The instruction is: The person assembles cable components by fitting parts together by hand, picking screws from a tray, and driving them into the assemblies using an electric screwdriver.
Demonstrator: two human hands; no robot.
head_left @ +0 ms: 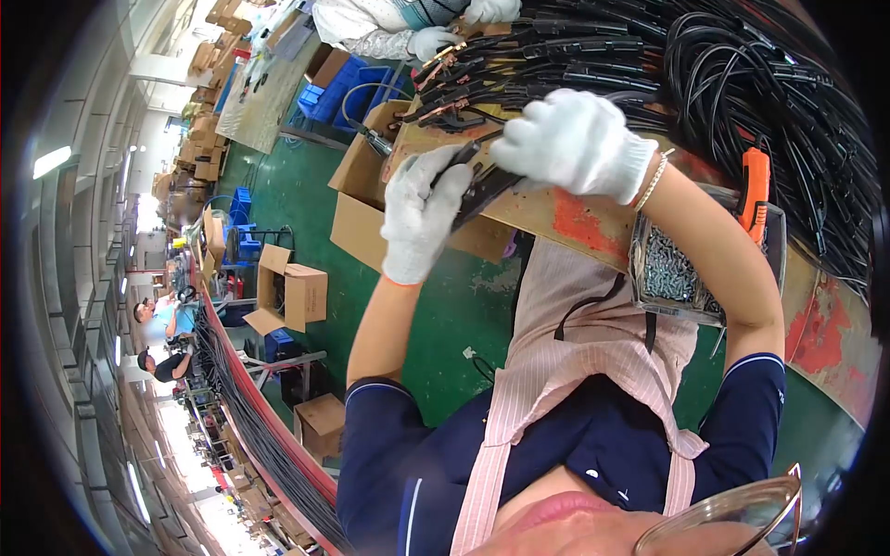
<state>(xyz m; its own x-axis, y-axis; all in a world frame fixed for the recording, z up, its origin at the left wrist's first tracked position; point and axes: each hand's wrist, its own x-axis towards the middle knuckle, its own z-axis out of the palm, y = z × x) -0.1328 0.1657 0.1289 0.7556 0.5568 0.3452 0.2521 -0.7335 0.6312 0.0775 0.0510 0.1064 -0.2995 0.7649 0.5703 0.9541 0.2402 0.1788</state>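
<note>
My left hand (422,211), in a white glove, is closed around a long black plastic handle piece (484,193), which slants up to the right. Its exact kind I cannot make out. My right hand (573,146), also gloved, has its fingers bent at the upper end of the same piece; its fingertips are partly hidden. A dark cable lies behind my right hand. Just beyond, many black cables (593,51) with black handles and copper-coloured ends (445,65) lie on the worn table (593,222).
A tray of screws (669,267) and an orange-handled tool (756,190) sit near my right forearm. Coiled cables (732,83) are heaped at the right. A carton (357,222) stands below the table edge. Another person's gloved hand (434,43) is across the table.
</note>
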